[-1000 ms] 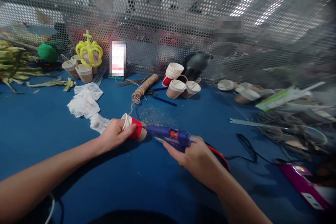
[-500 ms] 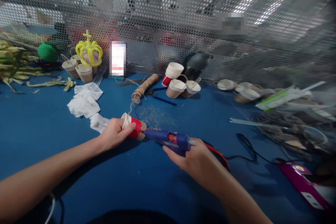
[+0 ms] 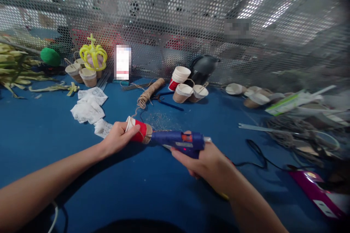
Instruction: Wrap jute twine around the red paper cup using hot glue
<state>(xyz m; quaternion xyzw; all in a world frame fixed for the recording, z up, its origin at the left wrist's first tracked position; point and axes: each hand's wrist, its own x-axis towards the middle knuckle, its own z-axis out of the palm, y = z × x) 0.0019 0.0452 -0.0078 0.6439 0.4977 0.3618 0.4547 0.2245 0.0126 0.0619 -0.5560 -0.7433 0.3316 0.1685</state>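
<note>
My left hand [image 3: 118, 135] is closed around a red paper cup [image 3: 141, 131] lying on its side, its white rim toward the left. Twine is wound round the cup's base end, and a strand runs from it to a twine roll [image 3: 150, 94] behind. In my right hand [image 3: 203, 160] is a blue hot glue gun [image 3: 176, 141] with a small red light lit. Its nozzle points left, right at the twine-wrapped end of the cup; whether it touches I cannot tell. A clear glue stick pokes from its back.
Pliers [image 3: 169, 103] lie beside the twine roll. Stacked paper cups [image 3: 181, 74] and twine-wrapped cups [image 3: 182, 93] stand behind. White crumpled tissues [image 3: 89, 107] are at left, near a yellow crown [image 3: 93, 56]. A purple power strip [image 3: 311, 189] and black cable [image 3: 257, 153] lie at right.
The glue gun has shifted slightly right and turned more level, its nozzle still by the cup. The cup has turned a little in my left hand.
</note>
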